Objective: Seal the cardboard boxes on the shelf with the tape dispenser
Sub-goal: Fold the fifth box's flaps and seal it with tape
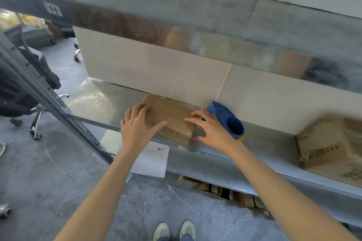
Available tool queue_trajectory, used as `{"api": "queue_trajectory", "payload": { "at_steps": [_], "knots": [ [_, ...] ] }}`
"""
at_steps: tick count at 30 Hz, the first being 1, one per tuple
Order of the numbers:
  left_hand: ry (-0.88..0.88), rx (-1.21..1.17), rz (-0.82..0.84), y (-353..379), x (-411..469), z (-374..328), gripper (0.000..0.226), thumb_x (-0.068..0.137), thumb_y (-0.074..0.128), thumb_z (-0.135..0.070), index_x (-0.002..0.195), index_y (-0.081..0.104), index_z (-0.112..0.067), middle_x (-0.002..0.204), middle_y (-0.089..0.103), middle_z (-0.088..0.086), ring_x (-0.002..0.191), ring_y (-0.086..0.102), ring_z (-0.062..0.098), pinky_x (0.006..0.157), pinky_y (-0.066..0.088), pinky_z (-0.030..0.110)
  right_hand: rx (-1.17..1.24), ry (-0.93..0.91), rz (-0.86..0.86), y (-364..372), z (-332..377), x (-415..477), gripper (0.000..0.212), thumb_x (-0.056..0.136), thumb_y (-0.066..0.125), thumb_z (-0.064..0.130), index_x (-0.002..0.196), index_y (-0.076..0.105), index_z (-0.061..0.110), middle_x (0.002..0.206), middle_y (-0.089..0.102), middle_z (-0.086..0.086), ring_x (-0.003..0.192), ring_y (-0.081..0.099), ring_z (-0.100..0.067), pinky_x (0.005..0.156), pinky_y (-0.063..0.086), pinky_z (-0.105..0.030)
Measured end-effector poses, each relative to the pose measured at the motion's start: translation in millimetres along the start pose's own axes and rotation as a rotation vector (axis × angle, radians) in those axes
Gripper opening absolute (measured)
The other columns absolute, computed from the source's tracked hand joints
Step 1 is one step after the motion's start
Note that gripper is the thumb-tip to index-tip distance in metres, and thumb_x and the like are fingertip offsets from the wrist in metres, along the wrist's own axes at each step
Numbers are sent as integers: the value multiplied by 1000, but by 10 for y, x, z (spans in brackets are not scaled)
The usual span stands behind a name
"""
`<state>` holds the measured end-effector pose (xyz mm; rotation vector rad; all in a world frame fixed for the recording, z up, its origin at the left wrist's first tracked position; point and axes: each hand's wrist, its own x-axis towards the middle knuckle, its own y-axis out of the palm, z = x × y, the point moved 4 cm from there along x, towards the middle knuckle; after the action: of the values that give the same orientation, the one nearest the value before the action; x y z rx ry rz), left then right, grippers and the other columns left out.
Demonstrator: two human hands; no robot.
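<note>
A small brown cardboard box (172, 117) lies flat on the metal shelf (109, 100), close to its front edge. My left hand (137, 127) rests on the box's left end, fingers spread over the top and thumb stretched across it. My right hand (212, 129) touches the box's right end with straight fingers, its thumb down by the box's front right corner. A blue tape dispenser (228, 119) with a yellow lower edge stands just behind my right hand, partly hidden by it, against the white wall.
A larger open cardboard box (331, 148) sits at the shelf's right end. An upper shelf beam (176, 31) crosses overhead, and a slanted upright (49, 101) is at left. A white paper sheet (152, 160) and flattened cardboard (225, 191) lie below. An office chair (25, 88) stands left.
</note>
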<state>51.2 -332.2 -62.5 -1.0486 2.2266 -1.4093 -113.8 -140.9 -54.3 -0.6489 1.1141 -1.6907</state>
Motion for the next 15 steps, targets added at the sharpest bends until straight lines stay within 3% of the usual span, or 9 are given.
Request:
{"api": "queue_trajectory", "payload": {
  "at_steps": [3,7,12,15],
  "knots": [
    [6,30,52,58,38,-41,104,71,43,-91,148,40,-21,159,30,-4,146,22,25,110,31,46,60,-21,-37,-3,59,19,58,88,72,12,141,53,28,139,40,3,127,43,-18,108,40,-35],
    [7,7,-25,75,-8,-78,83,80,60,-72,143,45,-20,162,23,1,146,21,28,108,34,48,1,-44,-114,-21,112,30,52,85,77,19,134,60,26,132,46,0,118,46,-19,100,44,-33],
    [-1,-258,-30,157,-224,-197,63,80,75,-52,127,53,-17,140,35,0,112,49,22,83,52,40,60,-27,-164,50,133,29,52,78,82,31,126,62,27,135,43,3,116,42,-16,95,46,-36],
    [13,-401,11,219,-309,-284,63,81,79,-41,131,50,-16,136,35,-3,97,48,7,76,50,34,124,18,-177,90,162,45,57,76,84,35,126,59,25,140,38,3,120,39,-15,97,44,-30]
  ]
}}
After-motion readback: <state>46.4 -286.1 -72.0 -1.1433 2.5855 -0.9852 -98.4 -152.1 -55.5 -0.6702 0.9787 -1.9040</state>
